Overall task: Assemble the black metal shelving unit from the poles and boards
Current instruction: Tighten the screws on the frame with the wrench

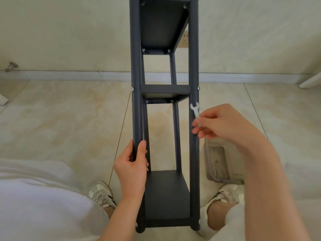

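Note:
The black metal shelving unit (165,91) lies tilted, stretching from between my feet up and away toward the wall. Three black boards are bolted between its poles: a near one (166,193), a middle one (165,89) and a far one (161,23). My left hand (132,168) grips the left front pole (136,101) just above the near board. My right hand (224,123) pinches a small white flat wrench (195,109) beside the right front pole (194,66), a little below a bolt (198,88) at the middle board.
A beige tiled floor (60,119) meets a white baseboard (69,75) and a pale wall with a socket (185,40). A pale plastic tray-like object (222,164) lies on the floor right of the unit. My shoes (101,193) flank the unit's near end.

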`<state>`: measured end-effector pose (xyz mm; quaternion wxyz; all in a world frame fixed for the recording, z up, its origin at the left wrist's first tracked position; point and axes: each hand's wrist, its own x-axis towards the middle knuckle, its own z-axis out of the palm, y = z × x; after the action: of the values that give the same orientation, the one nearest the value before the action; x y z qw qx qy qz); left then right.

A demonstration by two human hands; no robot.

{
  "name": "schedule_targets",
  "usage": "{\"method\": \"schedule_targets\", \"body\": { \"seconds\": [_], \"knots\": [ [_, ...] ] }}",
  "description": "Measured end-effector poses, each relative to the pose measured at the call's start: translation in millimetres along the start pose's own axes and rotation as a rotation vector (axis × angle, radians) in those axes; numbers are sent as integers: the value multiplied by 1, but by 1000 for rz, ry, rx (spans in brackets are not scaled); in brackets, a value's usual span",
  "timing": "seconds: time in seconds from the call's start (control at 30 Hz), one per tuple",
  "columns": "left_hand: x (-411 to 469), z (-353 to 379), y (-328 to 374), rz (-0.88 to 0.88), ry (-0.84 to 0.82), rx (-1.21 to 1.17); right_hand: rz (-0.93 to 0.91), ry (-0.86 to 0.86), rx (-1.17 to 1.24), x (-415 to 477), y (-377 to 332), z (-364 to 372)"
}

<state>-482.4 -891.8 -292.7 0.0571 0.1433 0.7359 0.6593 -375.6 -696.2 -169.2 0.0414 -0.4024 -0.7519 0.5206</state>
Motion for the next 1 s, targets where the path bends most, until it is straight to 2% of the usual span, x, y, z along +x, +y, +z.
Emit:
{"method": "schedule_targets", "body": {
  "seconds": [0.2,0.4,0.57,0.83,1.0],
  "knots": [
    [1,4,2,-21,24,0,258,200,-23,30,71,-30],
    [2,4,3,-26,30,-7,515,305,-65,81,162,26],
    [4,5,2,-18,20,0,682,324,-177,80,222,66],
    [6,4,-1,-28,15,-2,693,318,-200,85,233,67],
    [5,4,2,-47,16,-22,533,459,-161,84,186,63]
  ]
}}
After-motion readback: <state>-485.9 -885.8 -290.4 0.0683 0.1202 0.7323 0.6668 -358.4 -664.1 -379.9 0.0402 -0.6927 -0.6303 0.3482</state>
